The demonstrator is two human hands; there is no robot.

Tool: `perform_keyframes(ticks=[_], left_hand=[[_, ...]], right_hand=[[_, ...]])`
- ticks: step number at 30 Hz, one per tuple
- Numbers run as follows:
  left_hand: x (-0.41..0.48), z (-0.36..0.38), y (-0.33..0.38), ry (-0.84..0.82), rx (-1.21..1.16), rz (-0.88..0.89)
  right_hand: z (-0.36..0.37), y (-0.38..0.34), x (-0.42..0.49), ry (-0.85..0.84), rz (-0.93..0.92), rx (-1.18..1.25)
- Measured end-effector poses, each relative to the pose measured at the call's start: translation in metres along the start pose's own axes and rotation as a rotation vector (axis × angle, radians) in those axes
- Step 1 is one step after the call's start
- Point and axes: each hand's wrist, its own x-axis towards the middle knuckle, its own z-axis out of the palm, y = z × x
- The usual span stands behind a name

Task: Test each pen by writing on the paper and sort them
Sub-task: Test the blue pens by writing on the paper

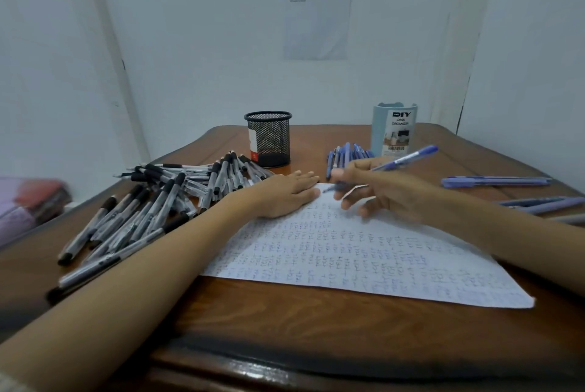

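At the far edge of the paper [348, 258] on the worktop [285, 322], your right grip [373, 189] curls round a blue pen [405, 159], its tip at the sheet's twelve o'clock corner. Your left grip [285, 195] lies flat on the sheet, fingers straight, holding nothing. Black pens [152, 211] are heaped at nine o'clock and loose blue pens [348, 154] lie at one o'clock.

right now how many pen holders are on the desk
2: a black mesh pen cup at the back centre, behind the black-capped pens, and a light blue DIY desk organizer to its right, behind blue pens. None seems hidden.
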Motion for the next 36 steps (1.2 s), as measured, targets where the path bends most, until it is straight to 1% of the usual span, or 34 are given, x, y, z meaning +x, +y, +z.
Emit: perform_keyframes(ticks=[4,6,15,20,25,29,36], left_hand=[[-0.003,-0.002,0.003,0.026,-0.016,0.026],[-0.004,-0.003,0.004,0.021,-0.003,0.025],[-0.002,-0.002,0.002,0.019,0.019,0.034],[0.001,-0.002,0.000,0.019,-0.002,0.018],[0.002,-0.001,0.000,0.018,0.006,0.024],[0.002,-0.001,0.000,0.019,0.003,0.023],[0.002,-0.001,0.000,0.022,0.010,0.020]], right_hand=[[0.018,0.005,-0.001,0.119,-0.107,-0.153],[0.021,0.006,0.000,0.146,-0.149,-0.185],[0.020,0.010,0.001,0.087,-0.182,-0.212],[0.019,0.011,0.004,0.119,-0.179,-0.264],[0.019,0.010,0.002,0.087,-0.163,-0.246],[0.019,0.011,0.003,0.127,-0.180,-0.225],[0.019,0.011,0.004,0.120,-0.154,-0.254]])
